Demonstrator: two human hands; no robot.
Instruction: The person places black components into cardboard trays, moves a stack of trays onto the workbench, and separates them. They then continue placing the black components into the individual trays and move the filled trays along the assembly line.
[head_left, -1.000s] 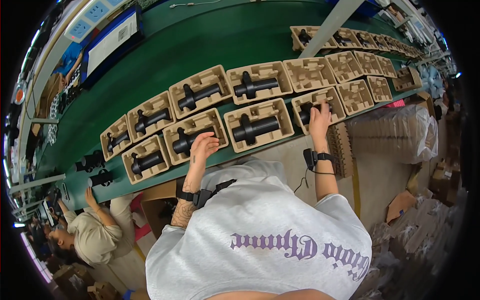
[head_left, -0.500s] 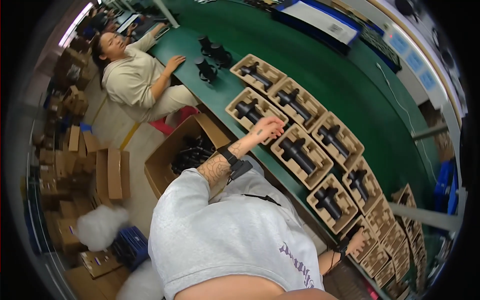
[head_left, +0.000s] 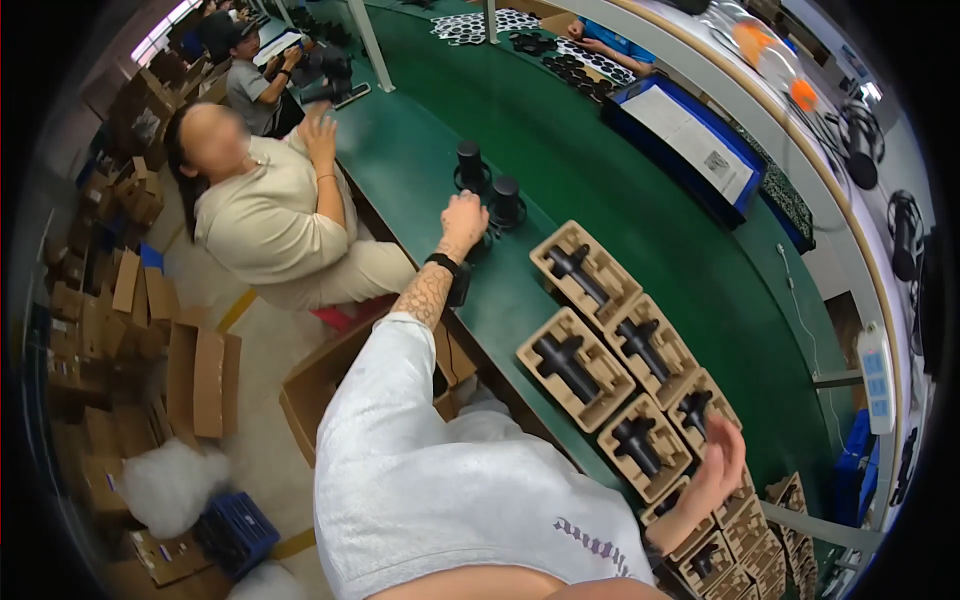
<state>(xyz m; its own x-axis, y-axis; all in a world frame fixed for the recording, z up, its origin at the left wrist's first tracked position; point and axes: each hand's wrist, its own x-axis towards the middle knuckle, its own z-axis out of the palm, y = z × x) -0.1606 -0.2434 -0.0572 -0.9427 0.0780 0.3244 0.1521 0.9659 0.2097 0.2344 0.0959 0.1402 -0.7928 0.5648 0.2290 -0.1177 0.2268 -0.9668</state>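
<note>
My left hand (head_left: 464, 222) is stretched out over the green bench, its fingers curled around a black cylindrical part, mostly hidden beneath the hand. Two similar black parts, one farther back (head_left: 470, 166) and one to its right (head_left: 508, 204), stand upright close by. My right hand (head_left: 718, 468) is raised above the moulded brown trays with its fingers apart, holding nothing. Below and beside it, the nearest tray (head_left: 606, 412) and others hold black T-shaped parts, one to a tray. One such part (head_left: 568, 368) lies in the tray at the row's near left.
An open cardboard box (head_left: 300, 400) stands on the floor against the bench. A seated co-worker (head_left: 275, 210) in a beige top is at the far left. A blue bin with a white sheet (head_left: 690, 140) sits at the back, behind a metal shelf post (head_left: 370, 45).
My left hand has gone from beside the trays to the upright black parts at the left and closed on one. My right hand has lifted off a tray. The co-worker's hand has risen.
</note>
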